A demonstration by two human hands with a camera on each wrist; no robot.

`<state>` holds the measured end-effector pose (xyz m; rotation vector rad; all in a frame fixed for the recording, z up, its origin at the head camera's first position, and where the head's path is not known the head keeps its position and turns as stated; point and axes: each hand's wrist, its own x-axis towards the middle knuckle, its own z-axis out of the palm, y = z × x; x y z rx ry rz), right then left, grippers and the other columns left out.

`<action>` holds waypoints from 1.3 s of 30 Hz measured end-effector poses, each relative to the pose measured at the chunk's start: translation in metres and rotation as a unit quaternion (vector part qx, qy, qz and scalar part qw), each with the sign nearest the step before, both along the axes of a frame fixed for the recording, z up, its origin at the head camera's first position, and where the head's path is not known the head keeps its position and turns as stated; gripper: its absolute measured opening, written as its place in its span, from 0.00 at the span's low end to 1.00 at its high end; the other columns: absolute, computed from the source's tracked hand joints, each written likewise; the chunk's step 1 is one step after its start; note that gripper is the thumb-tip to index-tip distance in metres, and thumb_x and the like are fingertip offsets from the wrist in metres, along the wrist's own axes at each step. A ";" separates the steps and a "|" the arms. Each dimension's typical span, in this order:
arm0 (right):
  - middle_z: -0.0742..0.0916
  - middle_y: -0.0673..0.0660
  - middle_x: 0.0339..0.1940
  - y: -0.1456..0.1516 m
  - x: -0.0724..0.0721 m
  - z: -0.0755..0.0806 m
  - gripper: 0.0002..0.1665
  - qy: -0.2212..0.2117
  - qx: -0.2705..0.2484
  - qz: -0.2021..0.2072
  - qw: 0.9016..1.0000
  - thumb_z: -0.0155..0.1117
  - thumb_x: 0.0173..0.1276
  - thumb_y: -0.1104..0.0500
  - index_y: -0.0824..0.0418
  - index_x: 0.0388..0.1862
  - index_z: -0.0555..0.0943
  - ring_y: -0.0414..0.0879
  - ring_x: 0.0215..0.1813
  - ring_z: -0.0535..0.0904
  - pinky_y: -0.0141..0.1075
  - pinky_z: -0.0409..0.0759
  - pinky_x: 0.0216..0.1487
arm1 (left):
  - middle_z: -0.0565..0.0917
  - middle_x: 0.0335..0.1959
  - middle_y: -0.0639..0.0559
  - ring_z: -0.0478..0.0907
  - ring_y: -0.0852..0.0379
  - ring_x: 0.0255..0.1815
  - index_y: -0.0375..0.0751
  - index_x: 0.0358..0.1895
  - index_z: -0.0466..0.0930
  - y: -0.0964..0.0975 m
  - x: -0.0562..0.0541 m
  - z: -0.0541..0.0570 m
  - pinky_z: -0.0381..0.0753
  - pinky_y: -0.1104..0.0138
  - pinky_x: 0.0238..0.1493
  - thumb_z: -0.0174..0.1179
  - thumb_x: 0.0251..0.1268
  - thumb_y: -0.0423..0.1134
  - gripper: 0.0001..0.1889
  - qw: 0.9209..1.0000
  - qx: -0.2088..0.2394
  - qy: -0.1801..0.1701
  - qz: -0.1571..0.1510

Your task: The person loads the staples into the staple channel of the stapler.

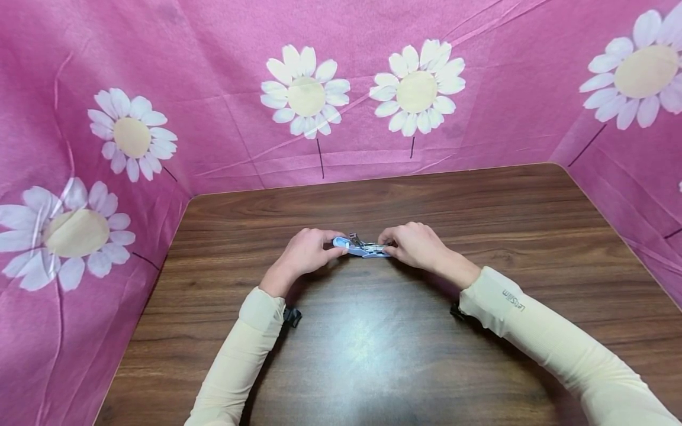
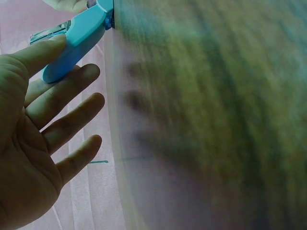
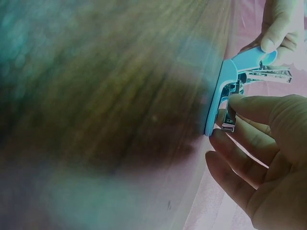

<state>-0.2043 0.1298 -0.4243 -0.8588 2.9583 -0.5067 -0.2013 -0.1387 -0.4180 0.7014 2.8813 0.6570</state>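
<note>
A light blue stapler (image 1: 357,249), opened out, is held between both hands just over the wooden table. My left hand (image 1: 309,251) pinches the rounded end of its handle (image 2: 81,40) between thumb and forefinger; its other fingers are spread. At the opposite end, my right hand (image 1: 420,245) has its thumb and fingertips on the metal staple channel (image 3: 230,112), which stands a little off the blue base (image 3: 213,108). Another metal strip (image 3: 273,74) juts up from the opened handle in the right wrist view. The inside of the channel is too small to make out.
The brown wood-grain table (image 1: 362,343) reaches back to a pink cloth (image 1: 213,77) with white daisies, which hangs behind and on both sides. Dark wrist straps (image 1: 292,317) show at the sleeve cuffs.
</note>
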 end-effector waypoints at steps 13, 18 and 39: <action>0.89 0.45 0.30 0.003 -0.001 -0.001 0.09 0.009 -0.005 0.022 1.000 0.73 0.63 0.56 0.49 0.43 0.88 0.43 0.27 0.77 0.47 0.79 0.33 | 0.80 0.24 0.62 0.68 0.60 0.23 0.57 0.56 0.86 0.000 0.000 0.000 0.71 0.66 0.32 0.65 0.68 0.56 0.18 1.000 0.003 0.001 -0.001; 0.90 0.47 0.35 0.005 -0.002 -0.002 0.12 0.001 -0.017 0.041 0.999 0.74 0.61 0.59 0.51 0.44 0.87 0.44 0.31 0.80 0.49 0.81 0.40 | 0.81 0.24 0.63 0.71 0.59 0.26 0.58 0.56 0.86 -0.001 -0.001 -0.001 0.74 0.65 0.35 0.64 0.68 0.56 0.17 1.000 0.001 0.004 0.000; 0.92 0.51 0.40 0.017 -0.004 -0.010 0.16 -0.051 -0.080 0.049 0.994 0.75 0.60 0.64 0.55 0.48 0.87 0.44 0.43 0.88 0.47 0.83 0.48 | 0.80 0.24 0.62 0.72 0.58 0.28 0.59 0.56 0.86 0.000 -0.001 -0.002 0.74 0.64 0.36 0.64 0.68 0.56 0.17 1.000 -0.001 0.003 0.002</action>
